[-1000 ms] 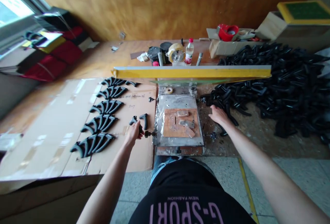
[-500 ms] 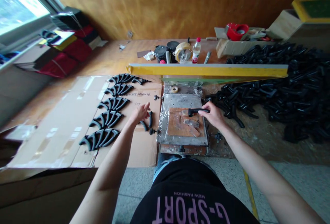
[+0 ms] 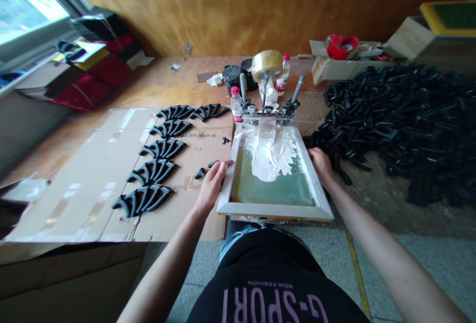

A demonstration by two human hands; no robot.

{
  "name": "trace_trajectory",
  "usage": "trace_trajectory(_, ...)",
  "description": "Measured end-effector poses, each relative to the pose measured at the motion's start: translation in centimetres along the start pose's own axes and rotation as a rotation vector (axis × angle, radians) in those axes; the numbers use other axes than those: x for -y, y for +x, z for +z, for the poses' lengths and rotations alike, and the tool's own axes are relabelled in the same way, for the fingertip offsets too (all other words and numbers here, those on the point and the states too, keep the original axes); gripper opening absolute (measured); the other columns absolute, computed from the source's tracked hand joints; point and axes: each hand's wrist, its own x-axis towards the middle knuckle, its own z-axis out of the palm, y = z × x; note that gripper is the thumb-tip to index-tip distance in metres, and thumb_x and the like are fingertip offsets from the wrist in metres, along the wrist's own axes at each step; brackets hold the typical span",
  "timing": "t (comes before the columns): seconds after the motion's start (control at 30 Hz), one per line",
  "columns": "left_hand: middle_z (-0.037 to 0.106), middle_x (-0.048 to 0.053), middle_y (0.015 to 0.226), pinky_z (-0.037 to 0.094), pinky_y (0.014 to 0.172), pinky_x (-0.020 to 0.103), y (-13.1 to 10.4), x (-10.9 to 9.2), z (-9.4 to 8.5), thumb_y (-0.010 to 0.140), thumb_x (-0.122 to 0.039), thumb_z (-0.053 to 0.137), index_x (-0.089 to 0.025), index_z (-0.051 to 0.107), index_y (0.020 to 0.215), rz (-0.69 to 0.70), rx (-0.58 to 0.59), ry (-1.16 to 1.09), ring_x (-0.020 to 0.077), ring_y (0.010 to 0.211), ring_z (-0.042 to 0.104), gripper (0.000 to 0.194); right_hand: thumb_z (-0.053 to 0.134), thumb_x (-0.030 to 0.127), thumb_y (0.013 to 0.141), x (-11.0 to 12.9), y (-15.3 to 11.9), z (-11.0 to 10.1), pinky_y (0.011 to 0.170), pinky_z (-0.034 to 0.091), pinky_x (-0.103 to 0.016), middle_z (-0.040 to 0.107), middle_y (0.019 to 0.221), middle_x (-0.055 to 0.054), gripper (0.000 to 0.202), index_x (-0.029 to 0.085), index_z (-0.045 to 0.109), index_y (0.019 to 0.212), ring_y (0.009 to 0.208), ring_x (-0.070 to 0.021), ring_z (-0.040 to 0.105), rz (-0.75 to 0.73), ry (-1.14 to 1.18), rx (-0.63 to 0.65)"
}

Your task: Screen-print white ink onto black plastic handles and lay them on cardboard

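A screen frame (image 3: 275,209) lies lowered over the work plate, with white paste (image 3: 271,157) spread on the upper part of its green mesh. My left hand (image 3: 213,184) grips the frame's left edge, fingers closed on it. On the right edge rests my right hand (image 3: 322,166), its fingers closed and partly hidden by the rim. Just left of my left hand, two black handles (image 3: 200,173) lie on the cardboard. Whatever sits under the screen is hidden.
Rows of black handles (image 3: 143,200) cover part of the cardboard (image 3: 85,179) at left. A large pile of black handles (image 3: 401,129) fills the right. Behind the frame stand a clamp (image 3: 266,114), a tape roll (image 3: 267,65) and bottles (image 3: 236,102).
The raised screen has swung down over the plate, covering it. Both hands have moved to its sides. My right hand has let go of the black handle, now out of sight.
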Motion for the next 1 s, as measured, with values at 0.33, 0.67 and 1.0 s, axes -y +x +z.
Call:
trace_trajectory(0.33, 0.066, -0.001, 0.076, 0.046, 0.062, 0.024, 1.3, 8.4, 1.2, 0.082, -0.047, 0.061, -0.023, 0.049, 0.14, -0.134, 0.029, 0.246, 0.0137, 0.065, 0.059, 0.064, 0.065, 0.016, 0.083, 10.9, 5.1, 3.6, 0.085, 0.046, -0.036, 0.065, 0.101, -0.012, 0.017, 0.015, 0.064, 0.1, 0.097, -0.025, 0.059, -0.455, -0.184, 0.165)
trace_trajectory(0.67, 0.07, 0.003, 0.083, 0.049, 0.066, 0.027, 1.2, 9.2, 1.1, 0.082, -0.052, 0.059, -0.021, 0.054, 0.135, -0.142, 0.001, 0.202, 0.0176, 0.074, 0.064, 0.062, 0.057, 0.007, 0.079, 7.9, 0.4, 0.5, 0.065, 0.036, -0.026, 0.064, 0.079, -0.002, 0.015, 0.02, 0.064, 0.077, 0.077, -0.0166, 0.055, -0.85, -0.133, 0.461)
trace_trajectory(1.0, 0.069, 0.003, 0.079, 0.048, 0.056, 0.024, 0.9, 7.9, 1.3, 0.077, -0.051, 0.065, -0.018, 0.053, 0.135, -0.169, 0.004, 0.076, 0.0164, 0.065, 0.063, 0.067, 0.06, 0.013, 0.085, 8.1, -1.2, 2.2, 0.073, 0.045, -0.027, 0.067, 0.088, -0.003, 0.016, 0.021, 0.068, 0.096, 0.084, -0.0179, 0.06, -0.8, -0.05, 0.287)
